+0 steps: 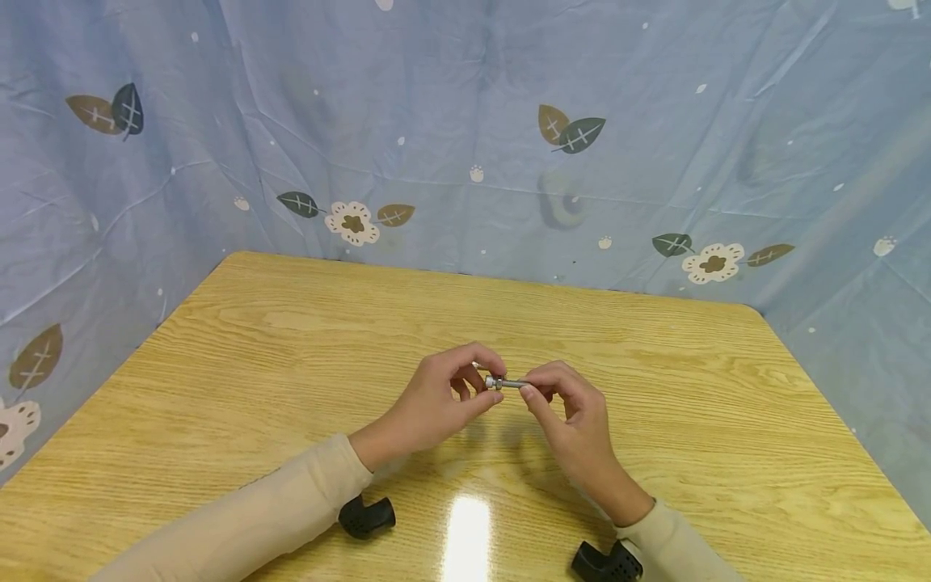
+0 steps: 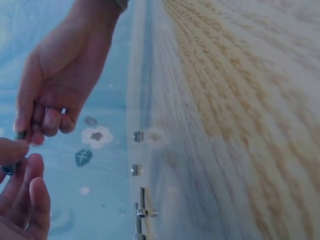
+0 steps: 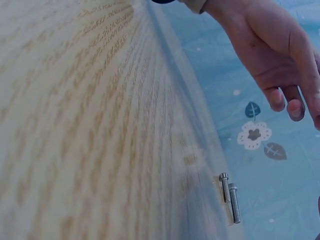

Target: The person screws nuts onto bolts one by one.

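Above the yellow wood-grain counter [image 1: 305,347], a slim silver metal bolt [image 1: 513,384] runs its long axis sideways from the left hand [image 1: 440,396], pinching its wider end, to the right hand [image 1: 580,420], pinching its shank.

No lettering, label, brand, number or sign can be read in any view.

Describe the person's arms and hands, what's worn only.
The left hand and right hand wear no gloves. The left sleeve and right sleeve are long, plain and beige, ending near the wrists. Beside them, the left fitting and right fitting are black, curved and dotted with small holes.
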Demonstrator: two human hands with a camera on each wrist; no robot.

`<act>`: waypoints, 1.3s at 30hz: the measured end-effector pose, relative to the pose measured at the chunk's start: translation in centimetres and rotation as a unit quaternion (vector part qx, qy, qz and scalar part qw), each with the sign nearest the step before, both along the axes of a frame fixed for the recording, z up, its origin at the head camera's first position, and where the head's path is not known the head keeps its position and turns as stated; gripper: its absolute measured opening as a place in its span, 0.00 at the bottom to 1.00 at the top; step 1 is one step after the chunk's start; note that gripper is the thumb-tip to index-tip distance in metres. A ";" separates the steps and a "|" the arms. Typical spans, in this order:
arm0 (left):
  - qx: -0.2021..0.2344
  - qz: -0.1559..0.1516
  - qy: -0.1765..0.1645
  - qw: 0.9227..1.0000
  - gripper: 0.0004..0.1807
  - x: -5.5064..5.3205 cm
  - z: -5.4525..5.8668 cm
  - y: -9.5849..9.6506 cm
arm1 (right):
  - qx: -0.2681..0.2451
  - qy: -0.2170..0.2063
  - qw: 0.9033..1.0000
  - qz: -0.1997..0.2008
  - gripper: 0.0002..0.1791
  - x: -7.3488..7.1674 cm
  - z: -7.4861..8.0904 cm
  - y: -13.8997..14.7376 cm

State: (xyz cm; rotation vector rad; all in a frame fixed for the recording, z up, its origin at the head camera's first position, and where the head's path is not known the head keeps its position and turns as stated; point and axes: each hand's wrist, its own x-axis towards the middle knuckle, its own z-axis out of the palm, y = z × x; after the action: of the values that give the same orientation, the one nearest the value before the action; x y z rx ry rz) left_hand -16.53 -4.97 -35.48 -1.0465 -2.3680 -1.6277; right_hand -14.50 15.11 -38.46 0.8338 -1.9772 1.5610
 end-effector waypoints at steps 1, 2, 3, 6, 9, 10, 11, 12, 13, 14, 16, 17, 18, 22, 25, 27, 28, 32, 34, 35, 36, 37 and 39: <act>0.000 0.002 0.000 1.000 0.10 0.0 0.0 0.0 | 0.000 -0.001 1.000 -0.001 0.11 0.0 0.0 0.0; -0.004 0.005 -0.002 1.000 0.09 0.0 0.0 0.0 | 0.000 0.000 1.000 -0.001 0.11 0.0 0.0 0.0; -0.008 0.009 -0.005 1.000 0.08 0.0 0.0 0.0 | 0.000 0.001 1.000 0.000 0.11 0.0 0.0 0.0; -0.019 0.012 -0.024 0.999 0.05 0.0 0.1 0.0 | -0.002 0.011 1.000 0.007 0.12 0.0 0.1 0.0; -0.025 0.007 -0.044 0.999 0.08 0.0 0.1 -0.1 | 0.000 0.024 1.000 0.014 0.11 0.0 0.2 -0.2; -0.026 0.005 -0.048 0.998 0.11 0.0 0.2 -0.1 | 0.001 0.027 1.000 0.016 0.11 0.0 0.2 -0.2; -0.025 0.002 -0.053 0.998 0.13 0.0 0.2 -0.1 | 0.003 0.030 0.999 0.016 0.10 0.0 0.2 -0.3; -0.025 0.001 -0.056 0.998 0.13 0.0 0.2 -0.1 | 0.004 0.031 0.999 0.015 0.10 0.0 0.2 -0.3; -0.025 0.002 -0.059 0.998 0.14 0.0 0.2 -0.1 | 0.005 0.030 0.999 0.014 0.10 0.0 0.2 -0.3; -0.025 0.003 -0.058 0.998 0.13 0.0 0.2 -0.2 | 0.005 0.029 0.999 0.014 0.10 0.0 0.2 -0.4; -0.019 0.000 -0.051 0.999 0.09 0.0 0.1 -0.2 | 0.003 0.026 1.000 0.011 0.10 0.0 0.2 -0.3; -0.014 -0.002 -0.044 0.999 0.08 0.0 0.0 -0.2 | 0.002 0.024 1.000 0.010 0.10 0.0 0.2 -0.3; -0.008 -0.004 -0.035 0.999 0.09 -0.1 0.0 -0.2 | 0.000 0.020 1.000 0.008 0.10 0.0 0.2 -0.3; 0.011 -0.009 0.007 1.000 0.11 -0.1 0.0 -0.1 | -0.006 0.008 1.000 0.007 0.09 0.0 0.1 -0.2; 0.008 -0.002 0.014 1.000 0.09 -0.1 0.0 -0.1 | -0.005 0.003 1.000 0.008 0.08 0.0 0.1 -0.2; -0.001 0.004 0.006 1.000 0.08 -0.1 0.0 -0.1 | -0.005 0.002 1.000 0.007 0.08 0.1 0.1 -0.2; -0.006 0.007 0.002 1.000 0.07 -0.1 0.0 -0.1 | -0.006 0.002 1.000 0.007 0.08 0.1 0.1 -0.2; -0.029 0.019 -0.023 0.999 0.04 -0.1 0.1 -0.2 | -0.009 0.011 1.000 0.011 0.10 0.0 0.2 -0.3; -0.037 0.019 -0.040 0.998 0.06 -0.1 0.3 -0.2 | -0.008 0.016 1.000 0.014 0.09 -0.1 0.2 -0.3; -0.038 0.017 -0.049 0.998 0.08 -0.1 0.3 -0.2 | -0.008 0.019 1.000 0.014 0.10 -0.1 0.2 -0.3; -0.039 0.015 -0.056 0.998 0.10 -0.2 0.4 -0.2 | -0.007 0.020 1.000 0.014 0.10 -0.1 0.2 -0.3; -0.038 0.013 -0.065 0.997 0.12 -0.2 0.4 -0.2 | -0.008 0.021 1.000 0.014 0.09 -0.2 0.2 -0.3; -0.036 0.011 -0.069 0.997 0.10 -0.2 0.4 -0.3 | -0.008 0.019 1.000 0.011 0.09 -0.1 0.2 -0.3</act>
State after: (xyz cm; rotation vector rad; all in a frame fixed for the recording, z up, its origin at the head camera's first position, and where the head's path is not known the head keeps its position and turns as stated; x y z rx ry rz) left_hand -16.70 -5.23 -35.05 -0.9441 -2.5328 -1.6717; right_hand -14.61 14.78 -38.30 0.8758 -1.9330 1.5596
